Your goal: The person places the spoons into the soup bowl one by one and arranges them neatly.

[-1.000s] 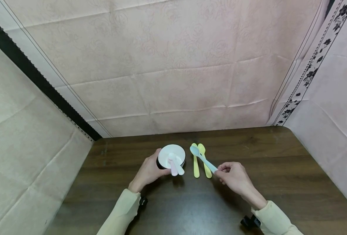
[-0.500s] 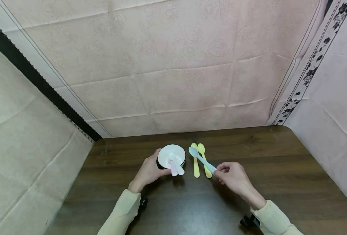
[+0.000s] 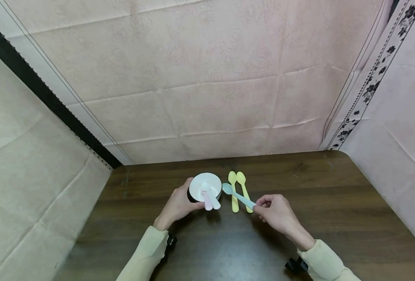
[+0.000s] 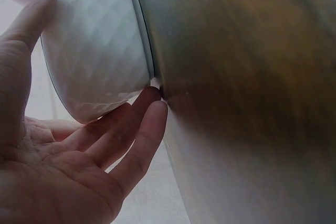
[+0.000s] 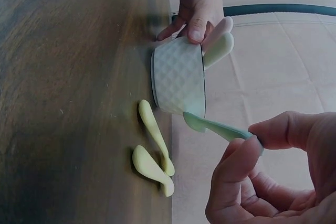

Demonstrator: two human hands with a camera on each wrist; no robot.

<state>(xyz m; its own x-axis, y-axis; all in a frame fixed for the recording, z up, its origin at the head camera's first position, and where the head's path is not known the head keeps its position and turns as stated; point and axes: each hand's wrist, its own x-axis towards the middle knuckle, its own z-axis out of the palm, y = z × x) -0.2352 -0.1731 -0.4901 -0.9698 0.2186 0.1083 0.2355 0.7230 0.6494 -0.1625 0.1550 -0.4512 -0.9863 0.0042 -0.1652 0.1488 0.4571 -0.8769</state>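
Note:
My left hand (image 3: 179,205) grips a white bowl (image 4: 97,45) with a diamond-textured wall, thumb at the rim and fingers against its side. Inside the bowl lean a pink spoon (image 3: 208,203) and a pale spoon (image 5: 219,51), handles sticking out over the near rim. Between thumb and fingertips, my right hand (image 3: 279,212) pinches the handle end of a light blue spoon (image 3: 242,198). The blue spoon's head is raised beside the bowl's right side, above the table. Two yellow spoons (image 3: 233,180) (image 3: 242,183) lie under it on the table, almost side by side.
A dark brown wooden table (image 3: 207,249) carries everything. Pale patterned cloth (image 3: 207,97) hangs behind and at both sides, with the table's far edge along it. Black wrist-worn devices (image 3: 296,265) sit at both cuffs.
My right hand has shifted slightly left, bringing the light blue spoon's head closer to the bowl and lower in the head view. The left hand and bowl stay put.

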